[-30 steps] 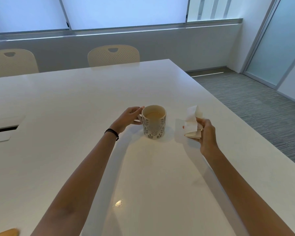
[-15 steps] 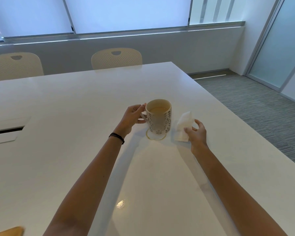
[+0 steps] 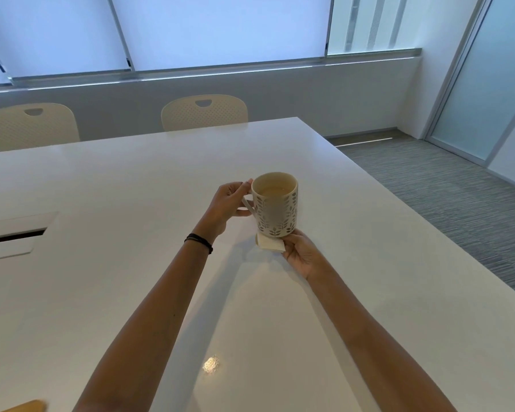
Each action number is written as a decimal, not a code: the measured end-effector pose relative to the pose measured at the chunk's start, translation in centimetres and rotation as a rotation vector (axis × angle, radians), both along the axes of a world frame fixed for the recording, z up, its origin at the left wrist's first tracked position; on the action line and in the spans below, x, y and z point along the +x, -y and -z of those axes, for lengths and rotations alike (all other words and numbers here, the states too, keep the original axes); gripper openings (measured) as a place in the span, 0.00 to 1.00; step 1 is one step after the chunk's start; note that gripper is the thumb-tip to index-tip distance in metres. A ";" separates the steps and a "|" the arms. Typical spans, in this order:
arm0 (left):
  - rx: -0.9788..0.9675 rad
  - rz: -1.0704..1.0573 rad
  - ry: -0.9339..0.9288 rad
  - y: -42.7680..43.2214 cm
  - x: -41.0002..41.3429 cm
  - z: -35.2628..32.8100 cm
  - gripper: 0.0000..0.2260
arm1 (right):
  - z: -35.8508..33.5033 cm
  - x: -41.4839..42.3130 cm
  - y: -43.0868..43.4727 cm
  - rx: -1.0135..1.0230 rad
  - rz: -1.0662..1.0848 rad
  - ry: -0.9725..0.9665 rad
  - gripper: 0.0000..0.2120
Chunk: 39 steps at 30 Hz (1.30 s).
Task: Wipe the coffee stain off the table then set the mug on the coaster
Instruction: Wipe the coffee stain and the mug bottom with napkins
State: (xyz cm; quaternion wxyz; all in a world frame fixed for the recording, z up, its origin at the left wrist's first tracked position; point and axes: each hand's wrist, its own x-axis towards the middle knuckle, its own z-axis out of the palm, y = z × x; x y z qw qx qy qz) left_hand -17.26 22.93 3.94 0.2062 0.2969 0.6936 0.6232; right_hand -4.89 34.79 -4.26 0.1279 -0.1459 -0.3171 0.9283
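White table (image 3: 107,263); left hand (image 3: 228,205) closed on handle of full patterned mug (image 3: 275,205), raised above stain spot; right hand (image 3: 302,252) pinching folded napkin (image 3: 271,244) beneath. Risk: tilting, spilling coffee while wiping underneath.

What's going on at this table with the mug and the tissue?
A person is cleaning up under a coffee mug. The left hand holds the patterned mug by its handle, lifted off the white table with coffee in it. The right hand presses a folded white tissue onto the table just below the mug. The stain itself is hidden by the tissue. A tan object, perhaps the coaster, peeks in at the bottom left edge.
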 end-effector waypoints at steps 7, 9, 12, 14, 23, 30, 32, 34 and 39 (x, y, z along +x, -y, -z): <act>-0.013 -0.041 -0.010 0.8 -0.5 -0.5 0.18 | -0.5 1.2 -2.3 0.111 -0.014 -0.035 0.14; -0.010 -0.043 -0.014 1.0 -0.7 -0.6 0.18 | -0.7 1.7 -3.2 0.143 -0.011 -0.020 0.14; 0.014 -0.050 -0.012 1.2 -0.7 -0.6 0.18 | -1.0 2.4 -4.3 0.159 0.014 -0.010 0.14; 0.027 -0.055 -0.013 1.2 -0.6 -0.6 0.18 | -1.0 2.6 -4.7 0.169 0.053 0.014 0.14; 0.023 -0.053 0.033 0.6 0.2 -0.5 0.16 | -0.6 0.3 -0.6 0.152 -0.027 0.087 0.11; -0.019 -0.074 0.031 0.9 0.4 -0.3 0.19 | -0.4 0.4 -0.8 0.110 -0.023 0.000 0.13; -0.015 -0.085 0.039 1.1 0.1 -0.3 0.19 | -0.3 1.0 -1.9 0.104 -0.006 -0.028 0.13; 0.001 -0.092 0.042 1.4 -0.1 -0.3 0.19 | -0.3 1.7 -2.9 0.105 0.046 -0.047 0.14; 0.016 -0.097 0.038 1.5 -0.4 -0.4 0.19 | -0.5 1.7 -3.7 0.146 0.110 0.050 0.15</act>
